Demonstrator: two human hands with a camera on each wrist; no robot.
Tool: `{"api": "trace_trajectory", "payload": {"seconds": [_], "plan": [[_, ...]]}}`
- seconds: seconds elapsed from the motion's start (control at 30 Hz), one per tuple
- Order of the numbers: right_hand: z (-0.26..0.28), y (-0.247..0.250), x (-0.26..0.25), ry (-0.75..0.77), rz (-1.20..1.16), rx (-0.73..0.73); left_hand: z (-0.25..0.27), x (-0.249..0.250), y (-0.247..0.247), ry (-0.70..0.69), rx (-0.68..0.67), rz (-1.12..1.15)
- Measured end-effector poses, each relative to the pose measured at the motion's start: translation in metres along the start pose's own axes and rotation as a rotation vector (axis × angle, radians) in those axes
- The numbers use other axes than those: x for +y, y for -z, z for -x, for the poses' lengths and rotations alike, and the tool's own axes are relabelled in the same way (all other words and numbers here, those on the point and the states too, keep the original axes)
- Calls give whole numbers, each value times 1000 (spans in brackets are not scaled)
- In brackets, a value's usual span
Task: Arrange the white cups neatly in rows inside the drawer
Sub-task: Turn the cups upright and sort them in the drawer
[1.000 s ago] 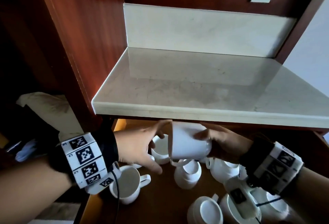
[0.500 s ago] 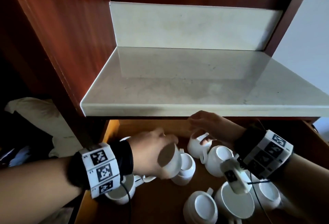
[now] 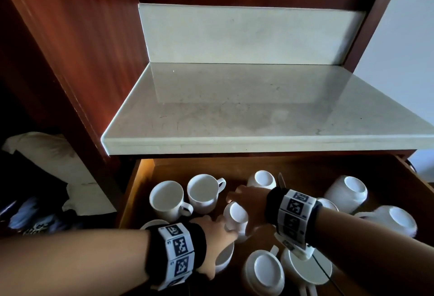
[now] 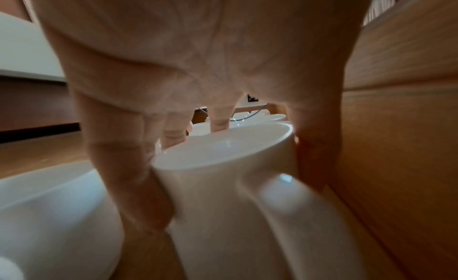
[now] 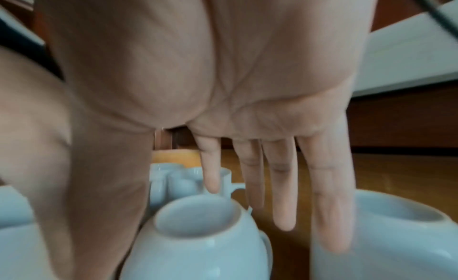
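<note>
Several white cups lie in an open wooden drawer (image 3: 141, 178). My left hand (image 3: 217, 237) is low at the front left and grips one white cup (image 3: 226, 257) from above. In the left wrist view the fingers (image 4: 128, 176) and thumb wrap that cup (image 4: 223, 176), whose handle points at the camera. My right hand (image 3: 245, 206) hovers over a tilted, overturned cup (image 3: 236, 217) mid-drawer. Its fingers (image 5: 282, 196) are straight above that cup (image 5: 198, 235) and hold nothing. Two upright cups (image 3: 166, 198) (image 3: 204, 192) stand side by side at the back left.
A marble counter (image 3: 258, 112) overhangs the back of the drawer. Overturned cups sit at the back (image 3: 261, 179), on the right (image 3: 347, 192) (image 3: 394, 218) and at the front (image 3: 265, 270). Under my right wrist is a white dish-like piece (image 3: 307, 265). A dark wood panel rises on the left.
The right hand let go of the cup both hands held. My left hand carried it down to the drawer's front left. The right hand moved from the back to the overturned middle cup.
</note>
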State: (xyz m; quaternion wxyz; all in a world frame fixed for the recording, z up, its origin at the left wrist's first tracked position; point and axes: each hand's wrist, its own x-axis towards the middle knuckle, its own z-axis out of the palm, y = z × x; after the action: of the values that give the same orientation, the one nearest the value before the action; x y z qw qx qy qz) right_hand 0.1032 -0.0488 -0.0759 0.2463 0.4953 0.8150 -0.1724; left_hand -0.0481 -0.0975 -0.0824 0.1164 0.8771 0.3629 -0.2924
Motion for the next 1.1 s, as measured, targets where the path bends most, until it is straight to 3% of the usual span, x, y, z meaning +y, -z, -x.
{"api": "trace_trajectory", "payload": {"seconds": [0.13, 0.37, 0.57, 0.77, 0.87, 1.0, 1.1], "plan": [[-5, -8, -7, -17, 84, -43, -7, 0, -3, 23, -51, 42], [-10, -13, -27, -44, 218, 4, -10, -4, -8, 17, -40, 65], [1, 1, -6, 13, 144, 135, 21, -30, 23, 113, 153, 171], [46, 35, 26, 41, -258, 431, 43, -74, 67, 235, 409, 346], [60, 43, 38, 64, -678, 508, 43, -74, 70, 175, 472, 457], [67, 40, 46, 241, -1428, 378, 33, -66, 68, -96, 659, 685], [65, 35, 46, 321, -1721, 231, 28, -60, 69, -233, 819, 795]]}}
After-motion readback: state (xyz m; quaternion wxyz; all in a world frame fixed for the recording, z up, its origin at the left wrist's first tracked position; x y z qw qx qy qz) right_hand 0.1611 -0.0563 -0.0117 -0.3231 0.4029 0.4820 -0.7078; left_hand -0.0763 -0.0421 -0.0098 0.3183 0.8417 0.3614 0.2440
